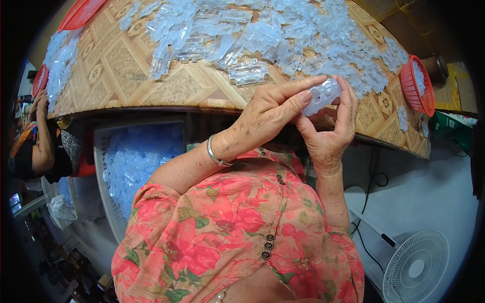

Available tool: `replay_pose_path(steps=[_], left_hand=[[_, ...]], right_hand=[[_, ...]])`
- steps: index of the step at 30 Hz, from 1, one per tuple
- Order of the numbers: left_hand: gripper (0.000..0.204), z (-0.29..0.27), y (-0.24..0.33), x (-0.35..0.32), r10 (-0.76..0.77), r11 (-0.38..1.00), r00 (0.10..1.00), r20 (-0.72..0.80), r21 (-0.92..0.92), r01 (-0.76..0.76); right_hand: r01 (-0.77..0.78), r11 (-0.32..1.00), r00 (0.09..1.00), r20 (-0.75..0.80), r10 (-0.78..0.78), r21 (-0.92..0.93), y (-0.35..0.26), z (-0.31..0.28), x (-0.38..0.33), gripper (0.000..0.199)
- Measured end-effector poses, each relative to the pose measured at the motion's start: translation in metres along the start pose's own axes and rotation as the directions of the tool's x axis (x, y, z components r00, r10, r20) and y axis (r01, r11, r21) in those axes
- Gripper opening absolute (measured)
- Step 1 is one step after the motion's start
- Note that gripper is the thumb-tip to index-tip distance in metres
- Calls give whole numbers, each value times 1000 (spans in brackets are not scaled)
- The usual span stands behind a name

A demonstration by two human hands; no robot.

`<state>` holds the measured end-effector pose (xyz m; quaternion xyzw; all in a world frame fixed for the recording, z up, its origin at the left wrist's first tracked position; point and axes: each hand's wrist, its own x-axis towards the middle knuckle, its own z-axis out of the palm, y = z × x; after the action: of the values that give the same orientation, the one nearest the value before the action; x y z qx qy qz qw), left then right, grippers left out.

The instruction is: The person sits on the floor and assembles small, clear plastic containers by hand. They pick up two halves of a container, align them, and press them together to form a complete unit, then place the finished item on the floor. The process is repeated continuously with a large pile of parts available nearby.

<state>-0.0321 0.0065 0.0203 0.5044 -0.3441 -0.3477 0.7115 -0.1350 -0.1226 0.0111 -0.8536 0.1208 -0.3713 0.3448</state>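
Note:
A small clear, bluish plastic part (321, 96) with round openings is held up above the table's front edge. My left hand (268, 108) pinches its left side between thumb and fingers. From the right, my right hand (333, 123) grips the same part, its fingers curled around the far and right sides. Some of the part is hidden behind my fingers. Just beyond my hands, a flat clear plastic piece (248, 71) lies on the patterned table (202, 91), in front of a wide pile of similar clear pieces (262, 38).
Red baskets stand on the table, one at right (418, 86), another at far left (83, 12). Below the table at left is a white crate (103, 189) of clear parts. A white fan (416, 267) stands lower right. Another person's arm (44, 136) reaches in at left.

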Motion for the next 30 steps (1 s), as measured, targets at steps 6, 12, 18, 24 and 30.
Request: replay_pose_path(steps=[6,12,18,24,30], left_hand=[[43,2,0,-3,-56,993,998,1,-100,56],[41,7,-1,-3,142,978,989,-42,163,-133],[41,8,-3,-4,131,983,991,-28,134,-126],[49,10,-6,-4,373,854,928,-25,400,-333],[49,6,-16,-7,192,980,969,-154,90,-180]], right_hand=[[-90,990,996,29,87,111,-2,-1,-1,92],[-132,952,991,16,132,277,-3,3,-3,91],[-69,952,998,11,68,298,3,0,-3,92],[-80,977,996,-16,85,197,-8,5,-5,91],[-99,982,995,40,93,160,-7,13,-7,91]])
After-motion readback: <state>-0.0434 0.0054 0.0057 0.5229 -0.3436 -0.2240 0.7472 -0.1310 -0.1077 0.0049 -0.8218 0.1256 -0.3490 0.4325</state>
